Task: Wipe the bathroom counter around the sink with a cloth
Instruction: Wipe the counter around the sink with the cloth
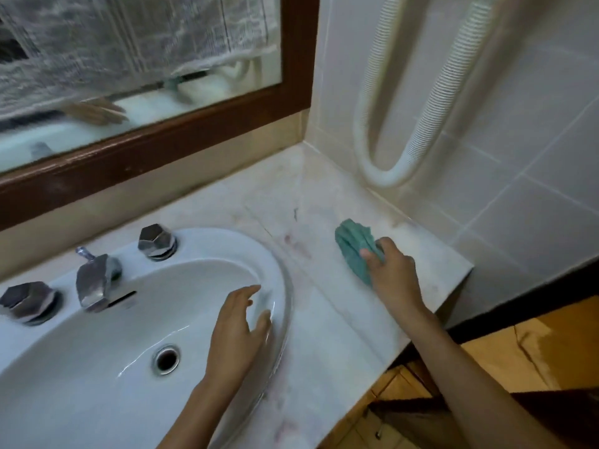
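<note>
Cloth [353,246] gripped by right hand [393,273] on counter [327,319].

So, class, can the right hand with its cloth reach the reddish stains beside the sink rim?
Probably yes: the right hand grips the cloth on the counter; only bare marble lies between it and the stains.
</note>
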